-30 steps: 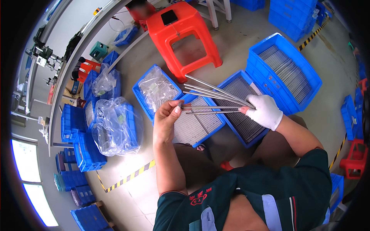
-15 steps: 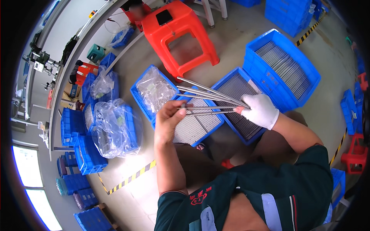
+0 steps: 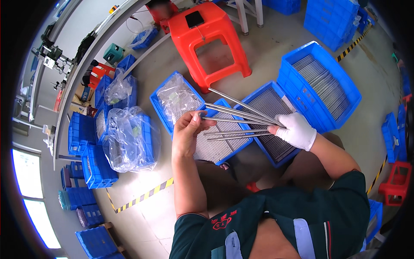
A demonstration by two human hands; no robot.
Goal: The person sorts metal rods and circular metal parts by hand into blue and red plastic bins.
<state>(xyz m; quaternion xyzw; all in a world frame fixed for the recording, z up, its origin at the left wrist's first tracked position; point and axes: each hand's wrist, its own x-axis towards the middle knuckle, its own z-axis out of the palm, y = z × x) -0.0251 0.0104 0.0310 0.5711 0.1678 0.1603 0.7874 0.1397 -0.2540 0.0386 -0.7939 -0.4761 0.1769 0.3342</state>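
Note:
My right hand [image 3: 296, 131], in a white glove, is closed round one end of several thin metal rods [image 3: 246, 114]. They fan out from it toward the left. My bare left hand [image 3: 188, 131] pinches the far tip of one rod between thumb and fingers. Two lower rods stick out below with their left ends loose. Beneath the hands, a blue crate [image 3: 248, 141] holds rows of similar rods. Beside it on the right, another blue crate [image 3: 276, 163] contains darker-looking rods, partly covered by my hand and the rods.
A taller blue crate [image 3: 308, 101] of rods stands at far right. To the left, a crate [image 3: 160, 113] has clear plastic over its contents. Beyond them stands a red stool [image 3: 183, 36] with a black flat device [image 3: 194, 19]. Bagged crates [image 3: 148, 144] line the left side.
My left fingertips have come away from the lower rods and now grip the tip of a rod above them. The right hand keeps the bundle. The whole view has shifted slightly.

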